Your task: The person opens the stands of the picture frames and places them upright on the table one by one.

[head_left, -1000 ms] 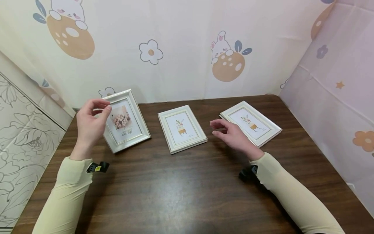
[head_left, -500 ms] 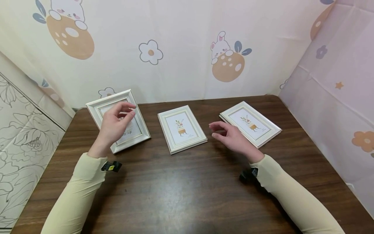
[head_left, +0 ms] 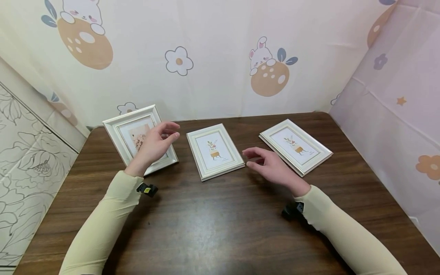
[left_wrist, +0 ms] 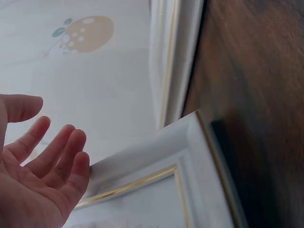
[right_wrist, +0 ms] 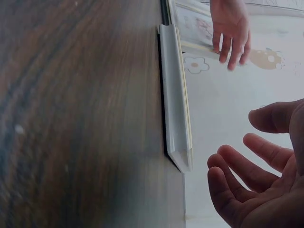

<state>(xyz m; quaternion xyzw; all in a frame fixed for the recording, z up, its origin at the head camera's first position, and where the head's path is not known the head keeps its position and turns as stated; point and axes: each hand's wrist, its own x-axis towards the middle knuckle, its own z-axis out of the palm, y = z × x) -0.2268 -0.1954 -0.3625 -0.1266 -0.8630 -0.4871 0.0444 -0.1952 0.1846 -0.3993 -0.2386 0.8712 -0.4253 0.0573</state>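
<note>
In the head view, a white picture frame (head_left: 137,133) with a pink flower picture stands leaning at the left. My left hand (head_left: 152,143) hovers in front of its right side, partly covering it, fingers loosely bent and nothing in them. The middle picture frame (head_left: 214,152), showing a plant print, lies face up on the table. Just off its right edge is my right hand (head_left: 271,166), relaxed and holding nothing. Behind that hand lies a third, similar frame (head_left: 295,147), turned at an angle. The left wrist view shows spread fingers (left_wrist: 61,164) beside a frame's corner (left_wrist: 190,137).
A dark wood table (head_left: 203,225) carries all the frames. Behind it hangs a pale curtain (head_left: 213,84) with bunny and flower prints, and another patterned sheet (head_left: 405,126) borders the right side. Small dark wrist cameras (head_left: 148,189) stick out beneath the sleeves.
My left hand has moved right, from the standing frame's left edge across its front to its right side. My right hand has barely shifted. The frames stay in place.
</note>
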